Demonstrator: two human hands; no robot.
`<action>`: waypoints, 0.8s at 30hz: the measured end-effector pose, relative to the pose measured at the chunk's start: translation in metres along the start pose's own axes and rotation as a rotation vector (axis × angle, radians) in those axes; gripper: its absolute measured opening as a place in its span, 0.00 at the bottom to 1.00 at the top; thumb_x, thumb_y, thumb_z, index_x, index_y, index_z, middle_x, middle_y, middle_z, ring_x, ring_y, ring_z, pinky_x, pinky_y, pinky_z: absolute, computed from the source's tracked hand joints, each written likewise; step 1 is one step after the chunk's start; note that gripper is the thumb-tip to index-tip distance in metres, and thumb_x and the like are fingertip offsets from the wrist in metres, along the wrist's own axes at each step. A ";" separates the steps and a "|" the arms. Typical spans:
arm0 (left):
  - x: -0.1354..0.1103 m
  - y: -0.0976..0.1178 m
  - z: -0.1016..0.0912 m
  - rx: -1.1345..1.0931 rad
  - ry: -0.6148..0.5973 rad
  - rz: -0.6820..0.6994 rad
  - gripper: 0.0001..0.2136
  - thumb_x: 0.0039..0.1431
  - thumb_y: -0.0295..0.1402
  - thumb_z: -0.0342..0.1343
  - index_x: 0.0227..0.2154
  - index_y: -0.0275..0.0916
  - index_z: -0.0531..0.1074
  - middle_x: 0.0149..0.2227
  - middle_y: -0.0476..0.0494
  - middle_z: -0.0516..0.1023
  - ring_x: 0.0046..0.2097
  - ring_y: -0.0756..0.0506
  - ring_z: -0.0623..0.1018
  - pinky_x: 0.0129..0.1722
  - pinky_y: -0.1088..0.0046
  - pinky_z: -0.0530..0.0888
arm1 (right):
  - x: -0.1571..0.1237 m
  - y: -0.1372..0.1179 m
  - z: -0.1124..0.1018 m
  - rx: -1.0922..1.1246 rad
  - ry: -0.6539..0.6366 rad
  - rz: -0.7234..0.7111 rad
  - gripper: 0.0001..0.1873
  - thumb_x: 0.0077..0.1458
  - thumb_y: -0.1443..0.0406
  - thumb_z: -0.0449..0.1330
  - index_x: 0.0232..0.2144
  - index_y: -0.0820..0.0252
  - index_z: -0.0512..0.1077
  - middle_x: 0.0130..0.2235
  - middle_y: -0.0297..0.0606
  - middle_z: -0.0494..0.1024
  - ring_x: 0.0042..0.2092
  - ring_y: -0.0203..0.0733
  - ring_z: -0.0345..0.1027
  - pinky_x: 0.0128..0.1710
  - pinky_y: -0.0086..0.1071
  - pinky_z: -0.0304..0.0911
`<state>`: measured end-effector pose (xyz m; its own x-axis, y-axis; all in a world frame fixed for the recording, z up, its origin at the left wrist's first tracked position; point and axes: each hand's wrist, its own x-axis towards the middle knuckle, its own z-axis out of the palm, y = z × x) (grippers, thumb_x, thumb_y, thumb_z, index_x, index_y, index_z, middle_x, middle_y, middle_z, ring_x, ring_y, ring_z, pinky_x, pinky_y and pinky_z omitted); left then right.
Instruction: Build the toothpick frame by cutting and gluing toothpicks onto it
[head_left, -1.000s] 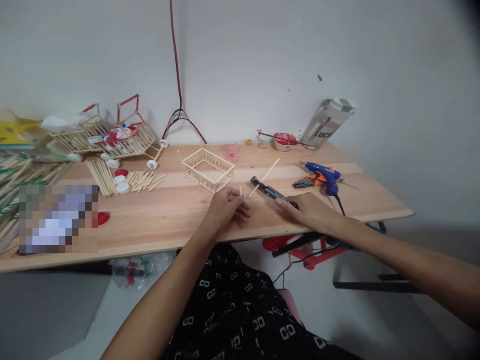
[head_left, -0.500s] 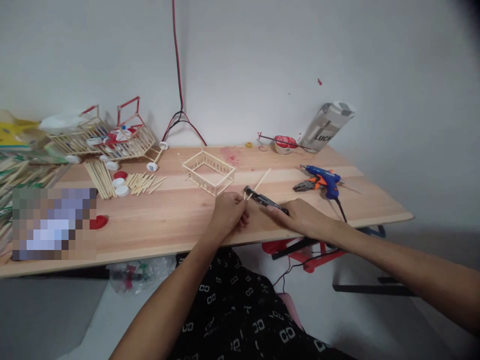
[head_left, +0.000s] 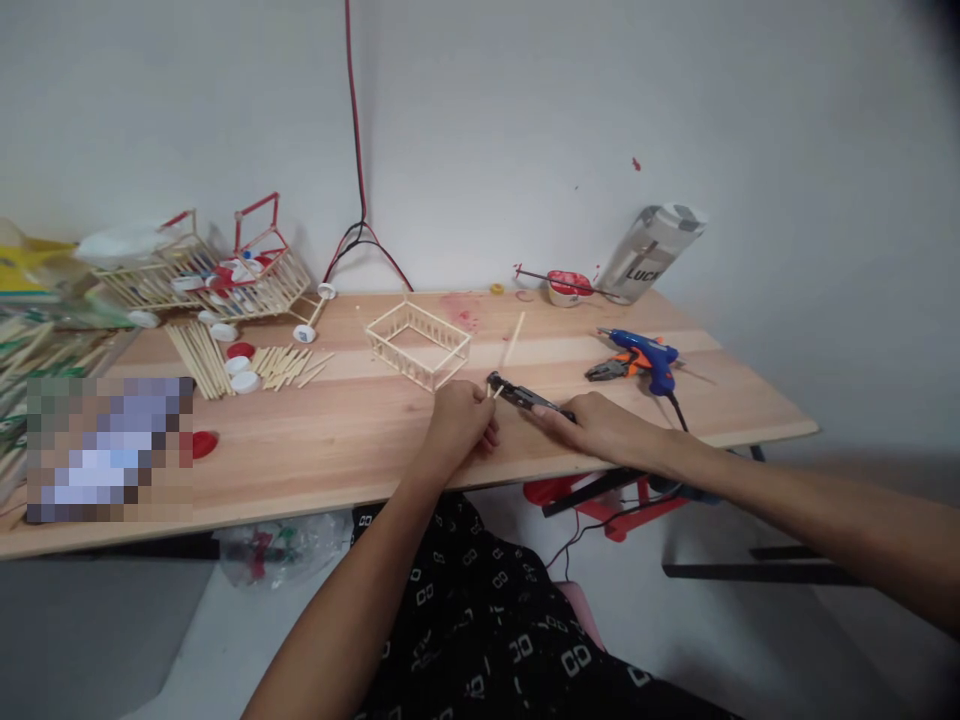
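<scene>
My left hand (head_left: 463, 422) is closed with fingertips pinched on thin wooden sticks, whose short ends (head_left: 498, 392) show by the thumb. My right hand (head_left: 592, 420) wraps round a slim black hand cutter (head_left: 525, 395), its jaws right at those stick ends. A loose, slightly blurred length of wooden stick (head_left: 515, 338) is just beyond the jaws, apart from the held piece. Behind my left hand, a rectangular frame (head_left: 397, 368) made of small sticks rests on the wooden table (head_left: 360, 440).
Left: stick-built carts (head_left: 259, 285), bottle caps (head_left: 244, 380), cut sticks (head_left: 281, 368), a blurred-out flat device (head_left: 109, 450). Right: blue glue gun (head_left: 649, 355), orange-handled pliers (head_left: 611, 368), red paint cup (head_left: 568, 288), carton (head_left: 652, 255). A cable (head_left: 356, 130) hangs down the wall.
The long stick that ran through the cutter's jaws is now in two: a short end stays at my left fingers, and the longer piece has come away towards the back.
</scene>
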<state>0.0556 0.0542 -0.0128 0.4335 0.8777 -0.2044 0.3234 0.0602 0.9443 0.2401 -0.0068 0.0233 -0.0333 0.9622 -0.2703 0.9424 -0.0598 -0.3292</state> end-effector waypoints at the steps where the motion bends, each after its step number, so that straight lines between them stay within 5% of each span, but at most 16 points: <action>1: 0.000 0.000 0.000 -0.004 -0.002 -0.006 0.12 0.51 0.22 0.46 0.16 0.35 0.66 0.13 0.46 0.72 0.14 0.49 0.73 0.14 0.78 0.68 | 0.001 0.000 0.000 0.002 0.000 0.004 0.42 0.55 0.35 0.36 0.20 0.62 0.70 0.22 0.46 0.73 0.25 0.43 0.65 0.26 0.35 0.54; 6: -0.004 0.001 -0.002 -0.011 0.021 -0.037 0.10 0.51 0.21 0.47 0.17 0.35 0.65 0.14 0.48 0.71 0.15 0.49 0.73 0.14 0.78 0.69 | 0.002 0.007 -0.007 -0.006 -0.064 0.059 0.42 0.53 0.33 0.36 0.19 0.60 0.67 0.22 0.45 0.73 0.25 0.44 0.66 0.25 0.34 0.53; 10: -0.010 -0.003 -0.002 -0.063 0.053 0.045 0.09 0.56 0.25 0.48 0.21 0.37 0.64 0.15 0.51 0.71 0.14 0.51 0.71 0.12 0.81 0.65 | 0.003 0.010 -0.020 -0.051 0.043 0.128 0.43 0.56 0.36 0.33 0.18 0.60 0.68 0.25 0.50 0.76 0.29 0.49 0.70 0.28 0.35 0.57; 19: -0.017 -0.015 -0.004 -0.167 0.016 0.195 0.09 0.60 0.33 0.49 0.25 0.38 0.63 0.18 0.53 0.71 0.15 0.54 0.69 0.14 0.82 0.64 | 0.052 -0.015 -0.022 -0.159 0.202 0.348 0.46 0.57 0.39 0.36 0.40 0.71 0.76 0.42 0.66 0.78 0.45 0.64 0.73 0.40 0.44 0.62; 24: -0.017 -0.019 -0.008 -0.276 -0.021 0.208 0.09 0.60 0.34 0.50 0.26 0.37 0.64 0.20 0.52 0.72 0.15 0.55 0.69 0.14 0.82 0.64 | 0.074 -0.027 -0.010 -0.167 0.312 0.401 0.42 0.57 0.40 0.43 0.45 0.72 0.73 0.44 0.65 0.76 0.47 0.64 0.71 0.43 0.46 0.62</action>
<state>0.0352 0.0419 -0.0257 0.4844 0.8748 -0.0031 -0.0122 0.0103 0.9999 0.2160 0.0685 0.0215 0.4169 0.9073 -0.0554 0.9018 -0.4205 -0.1002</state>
